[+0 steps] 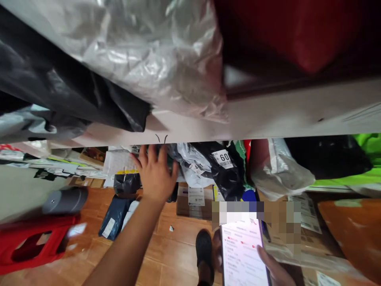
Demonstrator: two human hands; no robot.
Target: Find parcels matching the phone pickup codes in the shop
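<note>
My left hand (157, 171) reaches forward to a lower shelf, its fingers spread and their tips at the underside of the board above. Whether the fingertips touch a parcel I cannot tell. Right of it lie a grey plastic parcel (193, 153) and a black plastic parcel (233, 178) with a white label reading 60. On its left are a pale bubble-wrapped parcel (119, 161) and a small black parcel (126, 182). My right hand (275, 266) holds a smartphone (244, 254) upright at lower right, its bright screen facing me and the thumb at its edge.
A white shelf board (268, 117) crosses the view, with a clear plastic parcel (154, 59) and a black bag (74, 87) overhanging it. Below are a cardboard box (181, 202), a dark parcel (111, 218) on the tiled floor, a red stool (35, 242) and an orange parcel (354, 234).
</note>
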